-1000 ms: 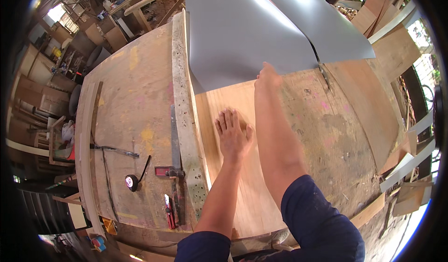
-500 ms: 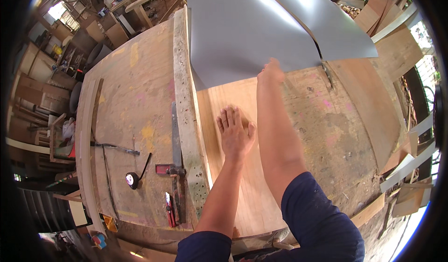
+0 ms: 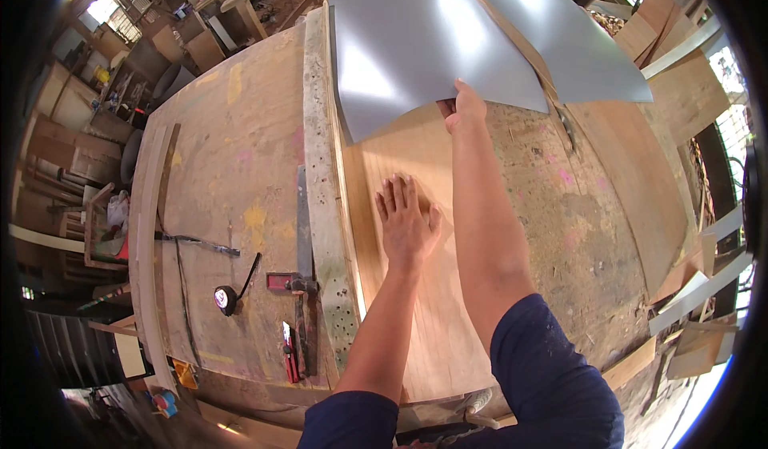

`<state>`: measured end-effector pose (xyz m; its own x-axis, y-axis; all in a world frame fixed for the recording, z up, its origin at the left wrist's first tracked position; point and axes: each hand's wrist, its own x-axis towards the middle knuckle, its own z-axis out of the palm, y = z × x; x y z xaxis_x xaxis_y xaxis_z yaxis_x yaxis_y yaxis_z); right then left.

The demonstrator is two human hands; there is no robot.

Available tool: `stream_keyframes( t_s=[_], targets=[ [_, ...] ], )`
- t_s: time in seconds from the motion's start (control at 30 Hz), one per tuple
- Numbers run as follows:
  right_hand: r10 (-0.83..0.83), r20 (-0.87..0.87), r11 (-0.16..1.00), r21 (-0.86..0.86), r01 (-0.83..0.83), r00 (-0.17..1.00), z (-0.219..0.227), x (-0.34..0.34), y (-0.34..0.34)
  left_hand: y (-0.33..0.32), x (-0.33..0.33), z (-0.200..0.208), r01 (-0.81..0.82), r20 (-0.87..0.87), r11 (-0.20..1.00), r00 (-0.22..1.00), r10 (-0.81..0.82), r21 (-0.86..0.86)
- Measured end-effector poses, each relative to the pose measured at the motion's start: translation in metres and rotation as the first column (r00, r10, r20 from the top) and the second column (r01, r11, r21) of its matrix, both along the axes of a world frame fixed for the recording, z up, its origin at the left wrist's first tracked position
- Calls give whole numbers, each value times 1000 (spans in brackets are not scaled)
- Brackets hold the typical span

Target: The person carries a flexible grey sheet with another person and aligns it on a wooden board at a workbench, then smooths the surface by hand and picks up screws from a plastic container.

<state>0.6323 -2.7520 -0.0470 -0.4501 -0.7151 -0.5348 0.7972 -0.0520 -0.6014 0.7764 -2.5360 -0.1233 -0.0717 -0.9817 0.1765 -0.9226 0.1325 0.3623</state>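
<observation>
Paint-stained wood surfaces the table [image 3: 216, 193], with scrap timber crowding the workshop around it. Fingers of the right hand [image 3: 466, 106] look clamped on the near edge of the grey sheet [image 3: 408, 41], thumb on top and the rest mostly hidden; the edge bows up there, above the pale board [image 3: 440, 313]. Fingers of the left hand [image 3: 406, 229] are spread slightly apart, palm down on that board. The sheet covers the board's far end, with a 2nd grey panel [image 3: 584, 49] to its right. Left of the board lie a hammer [image 3: 302, 286], a tape measure [image 3: 226, 299] and a red cutter [image 3: 290, 361]. Raising the edge while steadying the board seems the step in hand; moving the sheet further would probably call for an even pull, since it appears thin and flexible.
</observation>
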Motion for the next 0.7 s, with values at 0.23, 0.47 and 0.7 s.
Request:
stream_keyframes(
  t_s=[0.23,0.47,0.7],
  targets=[
    [97,-162,993,-51,-106,982,71,14,-24,-1,3,-3,-12,-28,1000,1000,12,3],
    [-10,-13,915,-404,4,1000,178,36,-61,-2,-3,-3,5,-52,1000,999,-5,4],
    [220,-74,900,-369,-232,973,167,177,-33,1,16,0,24,-38,1000,999,-25,-10]
  ],
)
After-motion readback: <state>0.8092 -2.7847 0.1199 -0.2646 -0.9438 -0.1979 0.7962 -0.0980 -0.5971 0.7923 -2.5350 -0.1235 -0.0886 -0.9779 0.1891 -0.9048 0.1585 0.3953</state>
